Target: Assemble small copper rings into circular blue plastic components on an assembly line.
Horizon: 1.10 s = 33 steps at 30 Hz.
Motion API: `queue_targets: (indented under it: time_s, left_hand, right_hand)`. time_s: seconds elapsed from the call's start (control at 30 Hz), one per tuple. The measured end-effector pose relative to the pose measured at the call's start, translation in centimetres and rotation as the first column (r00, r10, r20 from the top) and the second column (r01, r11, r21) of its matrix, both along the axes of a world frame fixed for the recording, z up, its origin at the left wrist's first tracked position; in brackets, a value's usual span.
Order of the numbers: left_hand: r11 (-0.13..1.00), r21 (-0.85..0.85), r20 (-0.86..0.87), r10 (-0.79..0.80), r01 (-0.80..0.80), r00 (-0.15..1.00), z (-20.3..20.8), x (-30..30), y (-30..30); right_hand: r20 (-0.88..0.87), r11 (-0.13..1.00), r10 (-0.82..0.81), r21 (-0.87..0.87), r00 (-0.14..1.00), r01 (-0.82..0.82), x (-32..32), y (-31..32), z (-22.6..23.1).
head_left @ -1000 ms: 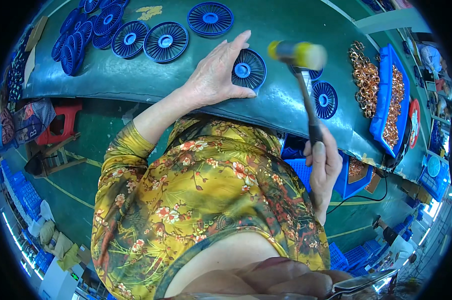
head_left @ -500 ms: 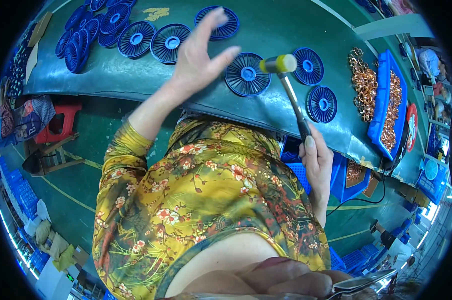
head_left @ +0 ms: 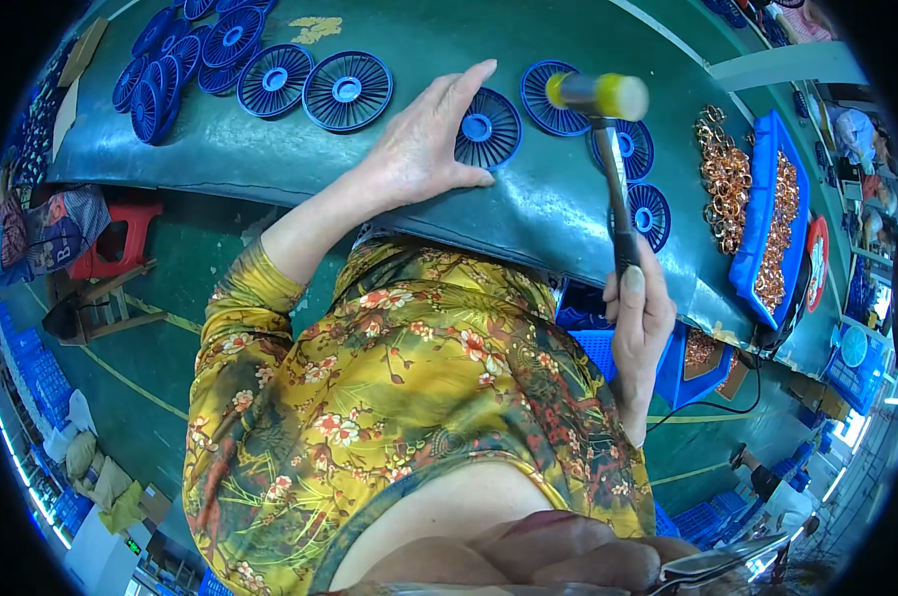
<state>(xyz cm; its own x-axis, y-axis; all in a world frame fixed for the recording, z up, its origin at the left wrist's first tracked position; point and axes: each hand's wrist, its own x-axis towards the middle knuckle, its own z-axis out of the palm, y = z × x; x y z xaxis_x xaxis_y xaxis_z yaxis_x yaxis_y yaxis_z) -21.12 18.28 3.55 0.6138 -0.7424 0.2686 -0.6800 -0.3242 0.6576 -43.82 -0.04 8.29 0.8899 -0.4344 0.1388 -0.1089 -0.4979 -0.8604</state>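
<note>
My left hand (head_left: 424, 144) is spread around the left side of a blue spoked wheel (head_left: 499, 147). Its thumb lies along the near rim, and its index finger points past the far rim. My right hand (head_left: 643, 318) is closed on the black grip of a mallet (head_left: 616, 194) with yellow striking faces, its slightly blurred head raised over the bench. Behind and under that head lie more blue wheels: one (head_left: 540, 97) farther back, one (head_left: 638, 159) partly hidden by the mallet, and one (head_left: 651, 217) nearer the edge.
Two blue wheels lie to the left, with a pile of them (head_left: 146, 104) beyond. On the right, copper-coloured rings (head_left: 724, 174) are heaped beside a blue tray (head_left: 762, 199) holding more rings. A red stool (head_left: 131, 238) stands below the bench at left.
My left hand has come down and right, beside a wheel. The far wheel has come nearer, and the others have shifted right. The mallet has moved right and slightly up.
</note>
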Motion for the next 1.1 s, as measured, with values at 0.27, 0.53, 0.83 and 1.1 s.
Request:
queue_targets:
  time_s: [0.27, 0.53, 0.83, 1.1]
  left_hand:
    - [0.998, -0.028, -0.094, 0.045, -0.048, 0.995, -0.3, 0.2, -0.1]
    - [0.994, -0.079, -0.079, 0.064, -0.070, 0.995, -0.4, 0.1, -0.1]
    - [0.963, -0.020, 0.379, 0.256, -0.268, 0.889, 1.6, 3.3, 7.0]
    - [0.976, -0.053, 0.114, 0.215, -0.210, 0.970, 0.0, 1.1, 6.5]
  right_hand:
    - [-0.351, 0.952, 0.058, -0.262, 0.935, -0.157, 3.0, 0.3, -0.9]
    - [-0.197, 0.887, 0.154, -0.404, 0.968, -0.223, 3.3, 0.3, -1.2]
    - [-0.407, 0.941, 0.268, -0.086, 0.873, -0.328, 1.8, 0.9, 0.3]
    - [-0.326, 0.980, 0.127, -0.103, 0.937, -0.169, 4.5, 1.8, 0.8]
